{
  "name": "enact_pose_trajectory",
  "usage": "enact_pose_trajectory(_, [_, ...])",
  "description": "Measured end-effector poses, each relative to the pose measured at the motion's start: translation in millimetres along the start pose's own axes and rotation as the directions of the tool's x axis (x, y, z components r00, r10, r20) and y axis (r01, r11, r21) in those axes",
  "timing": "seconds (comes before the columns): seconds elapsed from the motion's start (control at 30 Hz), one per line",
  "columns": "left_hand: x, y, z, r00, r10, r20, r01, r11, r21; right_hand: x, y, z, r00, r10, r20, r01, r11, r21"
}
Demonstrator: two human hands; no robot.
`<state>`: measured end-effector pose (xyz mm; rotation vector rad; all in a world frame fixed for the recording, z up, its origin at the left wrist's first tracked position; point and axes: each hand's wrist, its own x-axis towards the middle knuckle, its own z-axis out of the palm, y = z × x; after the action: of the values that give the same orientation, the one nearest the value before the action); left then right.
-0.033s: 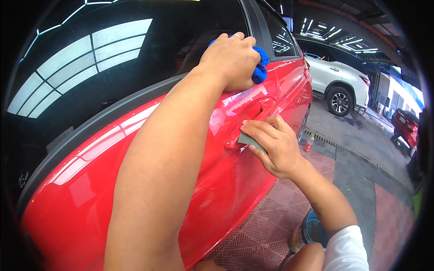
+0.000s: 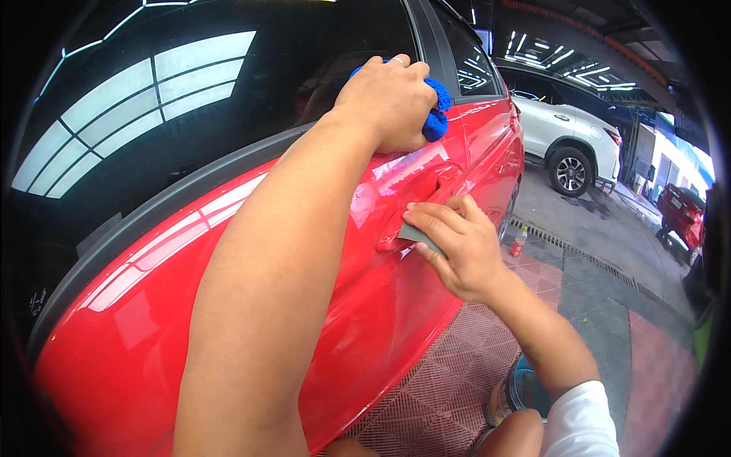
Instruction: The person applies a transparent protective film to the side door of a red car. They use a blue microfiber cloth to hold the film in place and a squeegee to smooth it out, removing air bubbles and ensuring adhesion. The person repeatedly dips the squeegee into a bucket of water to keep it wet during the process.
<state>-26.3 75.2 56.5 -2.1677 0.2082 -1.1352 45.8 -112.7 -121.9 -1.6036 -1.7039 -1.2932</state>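
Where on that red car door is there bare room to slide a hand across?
Bare paint runs along the red door left of the left forearm, below the window trim. It is crowded by the door handle: the right hand presses a grey pad there, the left hand holds a blue cloth above.

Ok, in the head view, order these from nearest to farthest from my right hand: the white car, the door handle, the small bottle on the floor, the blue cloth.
From the right hand:
1. Door handle, right by the fingertips on the red door.
2. Small bottle, just to the right, on the floor.
3. Blue cloth, up under the left hand at the window edge.
4. White car, in the background, upper right.
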Motion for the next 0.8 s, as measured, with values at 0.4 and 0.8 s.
enact_pose_trajectory(0.4, [-4, -2, -3, 1.0, -0.004, -0.028, 0.004, 1.0, 0.007, 7, -43, 1, 1.0, 0.005, -0.03, -0.007, 0.998, -0.068])
enact_pose_trajectory(0.8, [-2, -1, -6, 1.0, -0.021, 0.018, 0.021, 1.0, 0.018, 14, -43, -1, 1.0, 0.007, -0.028, -0.009, 0.998, -0.063])
